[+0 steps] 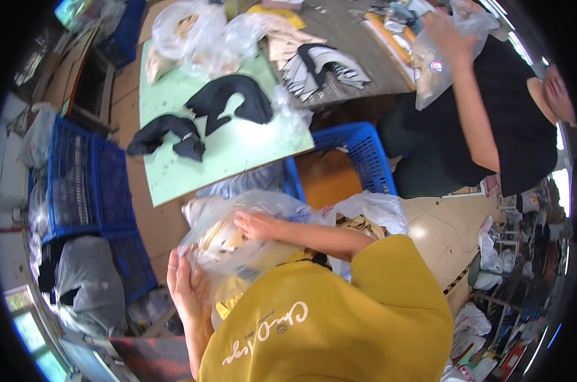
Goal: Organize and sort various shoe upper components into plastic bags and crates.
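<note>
A clear plastic bag [263, 202] with cream and tan flat pieces [217, 237] in it lies close against my body. My left hand [190, 280] is closed on the bag's near left edge, its fingers curled round the film. Over the bag's contents, my right hand [253, 226] has its fingers bent together beside a small tan piece. Whatever it grips is hidden by the fingers and the film. Beyond the bag, two stacks of black curved pieces, a larger one [234, 102] and a smaller one [167, 135], rest on a pale green board [237, 149].
A blue plastic crate [371, 159] stands right of the board. Filled clear bags [196, 32] and white-and-black curved pieces [327, 73] lie on the far tabletop. At the right, a co-worker in black [492, 121] handles another clear bag [428, 83]. Blue crates [75, 178] stand left.
</note>
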Demonstrator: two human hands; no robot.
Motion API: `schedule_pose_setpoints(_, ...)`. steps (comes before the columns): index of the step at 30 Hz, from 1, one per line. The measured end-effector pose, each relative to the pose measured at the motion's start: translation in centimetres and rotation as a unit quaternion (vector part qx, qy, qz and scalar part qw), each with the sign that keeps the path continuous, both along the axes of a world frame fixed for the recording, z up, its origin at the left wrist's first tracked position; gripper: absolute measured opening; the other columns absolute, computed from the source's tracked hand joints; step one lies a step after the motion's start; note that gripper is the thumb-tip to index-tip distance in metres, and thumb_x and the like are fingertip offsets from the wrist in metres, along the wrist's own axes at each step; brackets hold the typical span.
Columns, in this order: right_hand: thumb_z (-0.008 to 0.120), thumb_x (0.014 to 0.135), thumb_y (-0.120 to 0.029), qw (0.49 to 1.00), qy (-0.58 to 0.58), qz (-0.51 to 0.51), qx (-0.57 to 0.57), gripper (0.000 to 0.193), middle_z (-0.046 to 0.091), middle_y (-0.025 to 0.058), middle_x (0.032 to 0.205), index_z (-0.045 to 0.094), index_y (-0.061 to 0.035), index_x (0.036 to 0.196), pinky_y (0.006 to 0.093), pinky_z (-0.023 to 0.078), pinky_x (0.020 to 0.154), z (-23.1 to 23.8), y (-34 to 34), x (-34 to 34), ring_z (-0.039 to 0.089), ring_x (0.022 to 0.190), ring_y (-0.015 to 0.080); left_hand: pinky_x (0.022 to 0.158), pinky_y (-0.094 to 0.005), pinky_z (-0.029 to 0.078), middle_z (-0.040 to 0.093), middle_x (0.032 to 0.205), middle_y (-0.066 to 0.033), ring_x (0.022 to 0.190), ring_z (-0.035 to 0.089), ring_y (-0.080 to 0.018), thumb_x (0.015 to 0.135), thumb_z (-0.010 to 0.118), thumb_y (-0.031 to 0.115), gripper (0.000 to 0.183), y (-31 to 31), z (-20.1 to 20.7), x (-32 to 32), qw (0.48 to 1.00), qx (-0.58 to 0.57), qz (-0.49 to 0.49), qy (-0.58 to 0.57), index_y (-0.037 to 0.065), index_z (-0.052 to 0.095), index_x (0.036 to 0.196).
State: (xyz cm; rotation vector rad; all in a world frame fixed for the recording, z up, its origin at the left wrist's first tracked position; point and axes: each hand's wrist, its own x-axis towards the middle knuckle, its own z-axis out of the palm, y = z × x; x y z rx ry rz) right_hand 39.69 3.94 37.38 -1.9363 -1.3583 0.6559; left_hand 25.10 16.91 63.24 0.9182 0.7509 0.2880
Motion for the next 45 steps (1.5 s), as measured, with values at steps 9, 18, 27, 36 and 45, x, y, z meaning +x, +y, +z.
schedule_pose_setpoints(9,0.063,0.077,-0.020,0.967,-0.057,0.106,-0.225,0.019,0.066,0.0169,0.096,0.070,-0.0056,0.087,0.0445,0.050,0.082,1.1,0.5,-0.1,0.063,0.094,0.0318,0.040,-0.0153,0.025,0.062,0.096,-0.0003,0.053,0.038,0.0006,0.098,0.052,0.018,0.029,-0.8,0.3,-0.1,0.994,0.008,0.055,0.089,0.004,0.051,0.124)
schedule_pose_setpoints(18,0.068,0.083,-0.017,0.966,0.219,-0.137,-0.029,0.026,0.071,0.0123,0.087,0.070,-0.0008,0.103,0.0282,0.049,0.068,13.0,-3.5,5.7,0.063,0.074,0.0131,0.042,-0.0179,0.017,0.037,0.064,0.0090,0.049,0.025,0.0002,0.102,0.043,0.016,0.021,1.0,-1.1,1.2,1.000,-0.023,-0.016,-0.008,0.005,0.055,0.115)
schedule_pose_setpoints(27,0.070,0.089,-0.020,0.805,0.392,-0.384,0.225,0.022,0.068,0.0016,0.089,0.069,-0.0016,0.101,0.0255,0.052,0.070,16.0,-8.8,16.1,0.063,0.077,0.0094,0.041,-0.0185,0.017,0.033,0.063,0.0094,0.050,0.024,-0.0005,0.102,0.042,0.019,0.022,2.0,-6.5,1.5,0.998,-0.007,-0.060,0.037,0.006,0.057,0.112)
schedule_pose_setpoints(36,0.073,0.084,-0.010,0.760,0.386,-0.422,0.310,0.028,0.067,0.0044,0.099,0.065,0.0003,0.109,0.0287,0.052,0.077,16.4,-10.2,21.7,0.064,0.088,0.0124,0.043,-0.0188,0.023,0.039,0.065,0.0069,0.052,0.032,-0.0013,0.100,0.044,0.015,0.017,5.4,-21.6,-0.1,0.992,-0.023,0.011,0.123,0.005,0.057,0.104)
schedule_pose_setpoints(45,0.077,0.077,-0.006,0.927,0.019,-0.366,0.081,0.018,0.067,-0.0009,0.083,0.069,-0.0030,0.092,0.0245,0.046,0.063,20.5,-8.2,20.5,0.060,0.072,0.0079,0.088,-0.0469,0.048,0.065,0.105,-0.0264,0.105,0.061,-0.0420,0.088,0.048,0.016,0.028,5.4,-41.9,-0.7,0.759,0.365,-0.332,0.424,0.004,0.059,0.112)
